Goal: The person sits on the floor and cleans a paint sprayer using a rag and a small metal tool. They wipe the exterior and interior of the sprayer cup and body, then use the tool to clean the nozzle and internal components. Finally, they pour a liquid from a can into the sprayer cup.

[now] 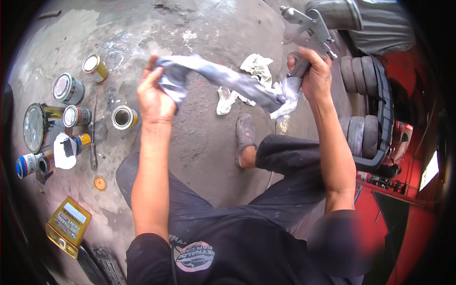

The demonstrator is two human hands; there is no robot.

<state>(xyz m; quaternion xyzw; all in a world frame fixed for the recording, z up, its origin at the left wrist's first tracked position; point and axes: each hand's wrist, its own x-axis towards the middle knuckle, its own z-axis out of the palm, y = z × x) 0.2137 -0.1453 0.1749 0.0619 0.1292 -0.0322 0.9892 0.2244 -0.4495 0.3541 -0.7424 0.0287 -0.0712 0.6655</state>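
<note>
A long grey-white cloth (228,76) stretches slack between my hands. Its left end is pinched in my left hand (155,92), raised over the concrete floor. My right hand (313,73) grips the handle of a metal spray gun (310,28), whose body points up and to the left above the fist. The cloth's other end is bunched around the lower part of the handle, just below my right fingers. Crumpled white cloth or paper (258,67) lies on the floor behind the stretched cloth.
Left on the floor stand an open can (124,118), several paint cans (68,89), a large tin (34,128), a white cup (65,151), a thin tool (94,153), an orange lid (100,184) and a yellow thinner tin (69,224). Wheeled equipment (383,107) sits at right.
</note>
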